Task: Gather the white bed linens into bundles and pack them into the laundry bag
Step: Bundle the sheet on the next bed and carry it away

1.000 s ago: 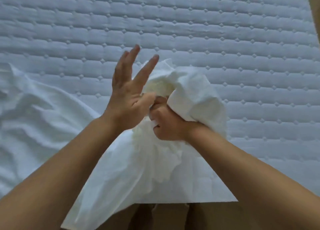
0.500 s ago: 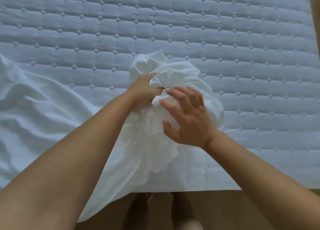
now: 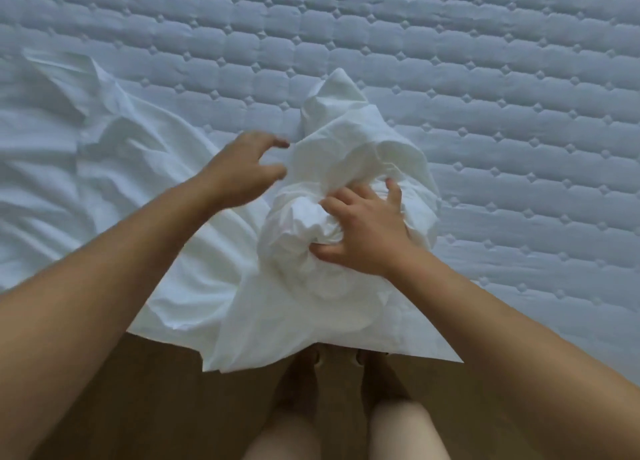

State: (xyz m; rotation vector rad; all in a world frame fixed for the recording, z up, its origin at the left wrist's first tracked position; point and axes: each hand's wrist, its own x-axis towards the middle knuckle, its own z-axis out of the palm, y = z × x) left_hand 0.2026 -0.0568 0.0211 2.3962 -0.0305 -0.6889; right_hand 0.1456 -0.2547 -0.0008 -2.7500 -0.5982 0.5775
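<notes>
A white sheet [image 3: 138, 169] lies rumpled on the bed, and its near part is gathered into a crumpled bundle [image 3: 349, 155] at the mattress's front edge. My right hand [image 3: 363, 231] is on the bundle's lower right, fingers and thumb curled into the cloth and gripping a wad of it. My left hand [image 3: 242, 169] is just left of the bundle, blurred, with its fingers loosely spread and nothing held. A loose corner of the sheet [image 3: 277, 338] hangs over the bed's edge. No laundry bag is in view.
The quilted bare mattress [image 3: 485, 79] fills the far and right side. Brown wooden floor [image 3: 156, 390] runs below its edge, where my legs and feet [image 3: 346, 407] stand close to the bed.
My left hand has let go of the bundle's top and moved left, fingers open. My right hand has closed its fingers into the cloth. More sheet has been drawn in from the left.
</notes>
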